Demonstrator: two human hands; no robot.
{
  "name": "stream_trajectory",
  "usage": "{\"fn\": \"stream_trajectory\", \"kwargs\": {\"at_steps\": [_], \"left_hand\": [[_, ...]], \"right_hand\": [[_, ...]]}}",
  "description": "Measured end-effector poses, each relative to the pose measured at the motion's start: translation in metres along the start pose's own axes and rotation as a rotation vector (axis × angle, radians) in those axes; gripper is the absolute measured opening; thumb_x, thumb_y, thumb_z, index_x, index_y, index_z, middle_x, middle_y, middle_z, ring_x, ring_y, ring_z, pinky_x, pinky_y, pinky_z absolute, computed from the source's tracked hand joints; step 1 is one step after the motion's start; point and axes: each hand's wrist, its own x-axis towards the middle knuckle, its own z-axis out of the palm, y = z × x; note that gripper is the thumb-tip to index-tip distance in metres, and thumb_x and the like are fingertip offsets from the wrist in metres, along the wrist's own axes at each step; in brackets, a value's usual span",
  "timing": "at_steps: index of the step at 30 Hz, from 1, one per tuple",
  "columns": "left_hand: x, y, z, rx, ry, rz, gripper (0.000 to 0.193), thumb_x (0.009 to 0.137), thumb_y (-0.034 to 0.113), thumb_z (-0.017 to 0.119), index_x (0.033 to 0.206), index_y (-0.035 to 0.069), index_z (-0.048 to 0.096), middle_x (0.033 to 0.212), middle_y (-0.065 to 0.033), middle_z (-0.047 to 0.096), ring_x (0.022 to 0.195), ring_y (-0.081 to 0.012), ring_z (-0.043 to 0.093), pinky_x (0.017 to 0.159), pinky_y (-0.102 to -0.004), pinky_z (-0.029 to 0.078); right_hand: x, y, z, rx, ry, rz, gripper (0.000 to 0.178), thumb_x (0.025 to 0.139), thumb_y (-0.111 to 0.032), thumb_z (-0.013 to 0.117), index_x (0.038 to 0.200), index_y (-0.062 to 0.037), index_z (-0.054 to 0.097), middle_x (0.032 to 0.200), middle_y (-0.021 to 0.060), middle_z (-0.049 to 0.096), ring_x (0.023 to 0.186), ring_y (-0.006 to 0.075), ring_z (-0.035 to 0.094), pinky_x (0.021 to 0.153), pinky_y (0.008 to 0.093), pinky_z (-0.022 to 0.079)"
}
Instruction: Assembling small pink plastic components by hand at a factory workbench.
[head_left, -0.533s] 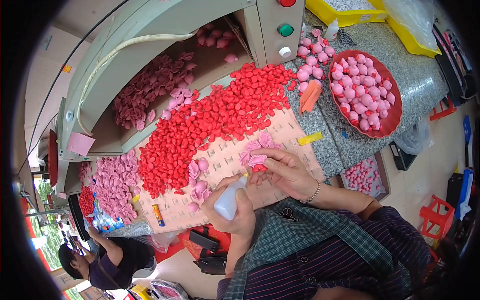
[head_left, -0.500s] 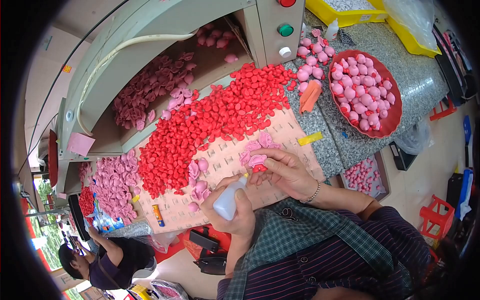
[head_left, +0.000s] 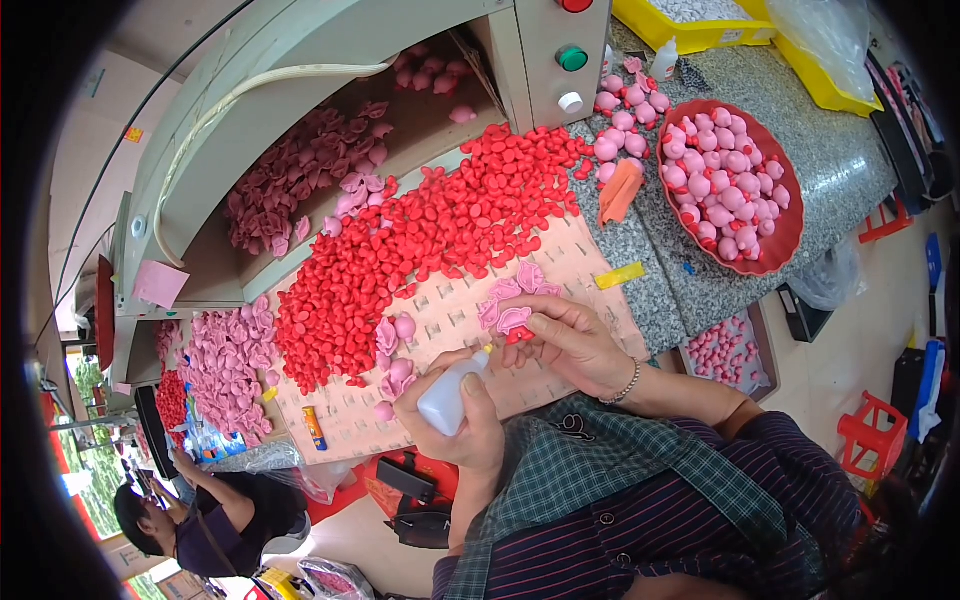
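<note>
My left hand (head_left: 465, 430) is wrapped round a translucent white squeeze bottle (head_left: 443, 402), its yellowish tip pointing up and toward the other hand. Between thumb and fingers, my right hand (head_left: 575, 345) pinches a small pink-and-red figure part (head_left: 515, 322), pink at the top and red below. The bottle tip is close to this part but apart from it. Just beyond the right hand, several pink petal-like pieces (head_left: 525, 285) lie on the pink sheet (head_left: 450, 315). Left of the bottle lie a few pink round and curled pieces (head_left: 398, 375).
A heap of red pieces (head_left: 400, 240) covers the sheet's far side, before a grey machine (head_left: 330, 50). Pink pieces (head_left: 225, 370) pile up at left. A red bowl (head_left: 790, 235) of pink balls stands at right. Another person (head_left: 235, 525) sits at lower left; a glue stick (head_left: 315, 428) lies nearby.
My left hand has shifted slightly left with the squeeze bottle, so its tip is a little farther from the pink-and-red part. The right hand is nearly still.
</note>
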Motion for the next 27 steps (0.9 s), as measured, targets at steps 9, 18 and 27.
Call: {"fn": "stream_trajectory", "kwargs": {"at_steps": [9, 18, 27], "left_hand": [[-0.002, 0.001, 0.002, -0.085, 0.07, -0.06, 0.027, 0.092, 0.014, 0.06, 0.108, -0.001, 0.045, 0.092, -0.022, 0.063, 0.085, -0.0266, 0.064, 0.08, -0.0393, 0.054], [-0.003, -0.012, 0.013, -0.296, 0.113, -0.156, 0.032, 0.093, 0.021, 0.063, 0.109, 0.001, 0.044, 0.094, -0.0224, 0.063, 0.088, -0.0293, 0.063, 0.083, -0.0433, 0.053], [-0.004, -0.012, 0.017, -0.323, 0.051, -0.171, 0.025, 0.092, 0.009, 0.058, 0.106, -0.001, 0.039, 0.097, -0.0259, 0.06, 0.093, -0.0329, 0.063, 0.082, -0.0441, 0.055]], "right_hand": [[0.001, -0.002, -0.002, 0.098, -0.055, 0.037, 0.041, 0.103, -0.015, 0.047, 0.141, -0.0021, 0.043, 0.121, 0.0169, 0.062, 0.101, 0.0238, 0.066, 0.087, 0.034, 0.052], [0.001, 0.002, -0.008, 0.084, -0.104, 0.036, 0.042, 0.103, -0.015, 0.046, 0.143, -0.0033, 0.041, 0.127, 0.0192, 0.059, 0.106, 0.0294, 0.065, 0.087, 0.0377, 0.053], [0.0, -0.004, -0.002, 0.09, -0.078, 0.081, 0.043, 0.103, -0.016, 0.047, 0.143, -0.004, 0.042, 0.128, 0.0173, 0.059, 0.105, 0.0317, 0.065, 0.087, 0.0387, 0.054]]}}
